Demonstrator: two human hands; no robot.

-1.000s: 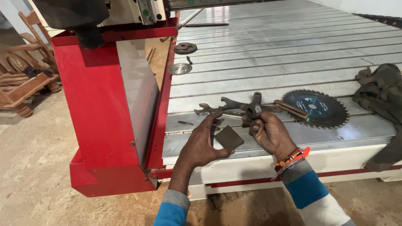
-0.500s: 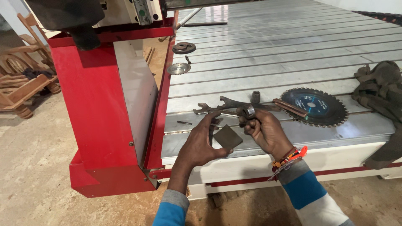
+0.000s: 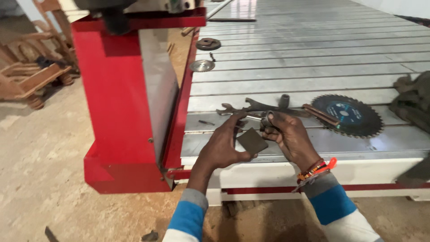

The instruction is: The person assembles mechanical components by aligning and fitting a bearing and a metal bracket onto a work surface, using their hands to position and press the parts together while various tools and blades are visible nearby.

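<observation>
My left hand (image 3: 222,145) grips a small dark square piece (image 3: 252,141), flat like sandpaper, at the near edge of the ribbed metal machine bed (image 3: 313,58). My right hand (image 3: 289,136) is closed on a short metal cylinder (image 3: 266,120) pressed against that square. Just beyond my fingers lie open-ended wrenches (image 3: 251,107) and a dark socket (image 3: 284,100). A toothed circular saw blade (image 3: 347,114) with a blue centre label lies to the right.
A red machine gantry column (image 3: 121,103) rises at the left edge of the bed. Two round discs (image 3: 202,65) lie further back on the bed. A dark cloth (image 3: 414,103) sits at right. Wooden furniture (image 3: 27,76) stands on the dusty floor at left.
Both hands stay at the bed's near edge with the square piece and the cylinder. The right hand has shifted slightly towards the left hand. The tools have not moved.
</observation>
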